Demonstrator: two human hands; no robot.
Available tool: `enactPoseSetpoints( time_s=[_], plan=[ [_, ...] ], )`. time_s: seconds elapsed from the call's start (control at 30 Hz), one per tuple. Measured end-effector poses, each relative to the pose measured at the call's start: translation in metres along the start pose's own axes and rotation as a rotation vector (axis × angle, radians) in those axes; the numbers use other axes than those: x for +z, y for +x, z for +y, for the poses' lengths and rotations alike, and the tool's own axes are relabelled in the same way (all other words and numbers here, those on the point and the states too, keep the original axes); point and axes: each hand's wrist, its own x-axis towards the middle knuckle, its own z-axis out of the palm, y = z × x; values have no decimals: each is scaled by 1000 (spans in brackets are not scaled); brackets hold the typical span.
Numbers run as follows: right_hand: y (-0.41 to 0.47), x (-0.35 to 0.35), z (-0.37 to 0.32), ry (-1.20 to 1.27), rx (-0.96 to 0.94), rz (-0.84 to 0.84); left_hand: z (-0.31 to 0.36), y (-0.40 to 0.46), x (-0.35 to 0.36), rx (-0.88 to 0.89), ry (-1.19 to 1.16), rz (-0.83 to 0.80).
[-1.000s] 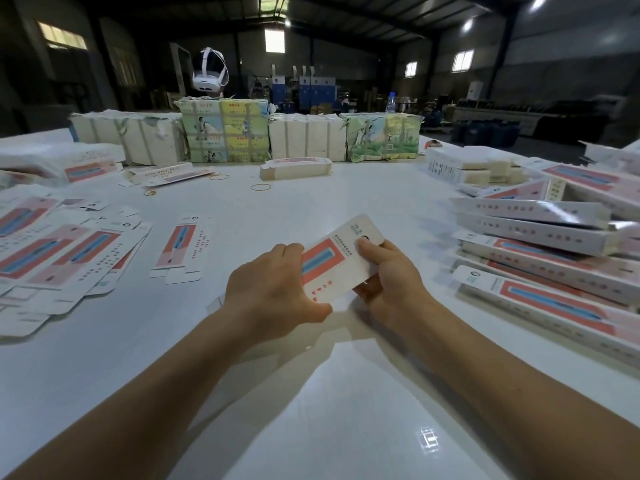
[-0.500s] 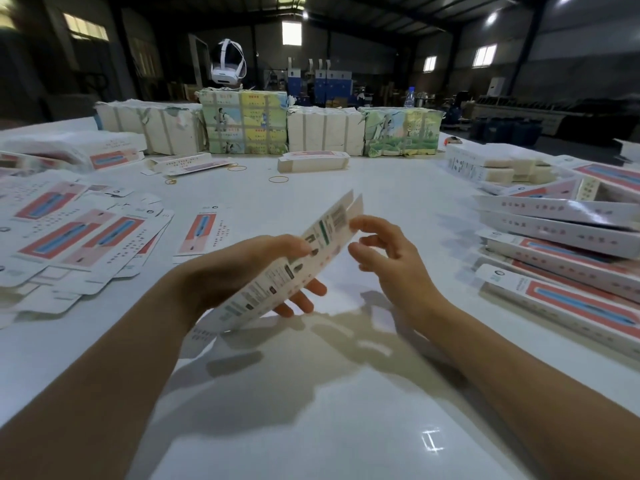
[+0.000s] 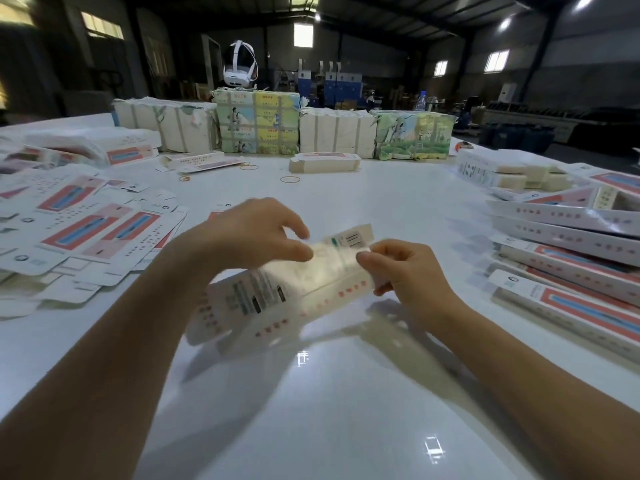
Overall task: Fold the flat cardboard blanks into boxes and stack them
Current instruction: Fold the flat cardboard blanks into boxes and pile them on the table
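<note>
A white cardboard blank (image 3: 284,292) with small printed text and red marks hangs just above the white table (image 3: 329,410), partly opened into a long box shape and blurred by motion. My left hand (image 3: 252,233) grips its upper side, thumb and fingers curled over the top. My right hand (image 3: 405,271) pinches the far end flap at the right. Flat blanks (image 3: 79,233) with red and blue panels lie spread at the left. Folded boxes (image 3: 568,258) are stacked at the right.
Along the far edge stand wrapped bundles (image 3: 256,123), one with a white headset (image 3: 240,67) on top. A short stack of blanks (image 3: 323,162) and loose rubber bands (image 3: 290,179) lie beyond the hands. More white boxes (image 3: 502,173) sit at the far right.
The blank was turned over from its red-and-blue face to its printed back and lowered. My right hand, off the card half a second ago, now pinches its end; the left grips over the top.
</note>
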Motion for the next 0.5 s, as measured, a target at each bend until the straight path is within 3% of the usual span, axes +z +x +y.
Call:
enactPoseSetpoints(
  time_s=[0.07,0.1,0.2,0.3,0.4,0.5],
  plan=[
    [2,4,1,-20,65,110,3,10,11,41,562,364],
    [3,4,0,-12,94,150,10,11,24,98,629,417],
    [5,1,0,33,203,196,25,19,68,95,548,268],
    [5,-4,-1,127,363,160,20,29,87,96,541,331],
    [7,-16,-2,214,358,-41,16,28,82,100,467,391],
    [8,-29,-1,53,248,-282,10,22,78,101,427,368]
  ],
)
